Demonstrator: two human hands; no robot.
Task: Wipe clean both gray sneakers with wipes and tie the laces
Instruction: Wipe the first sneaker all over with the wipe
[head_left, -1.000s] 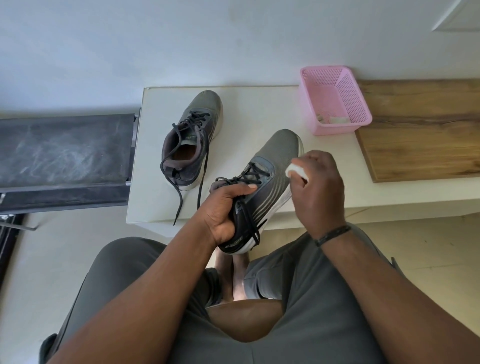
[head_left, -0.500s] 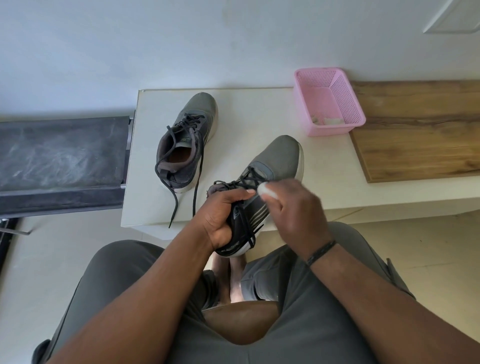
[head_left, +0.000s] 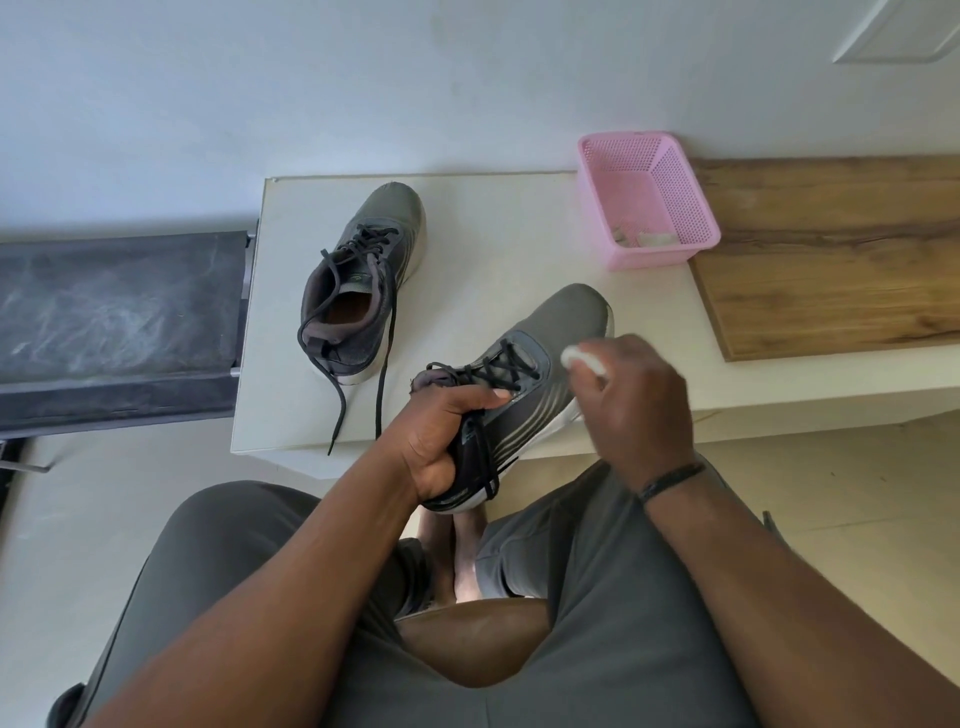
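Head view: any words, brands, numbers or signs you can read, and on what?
None readable.
Tongue of the sneaker on the table: a small round mark, too blurred to read.
Held sneaker: pale stripes only, no lettering.
Pink basket, wipe: no text.

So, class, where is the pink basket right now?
In the head view, the pink basket sits at the far right of the white table, against the wooden board, beyond the held sneaker.

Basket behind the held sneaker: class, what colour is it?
Pink basket, perforated; head view.
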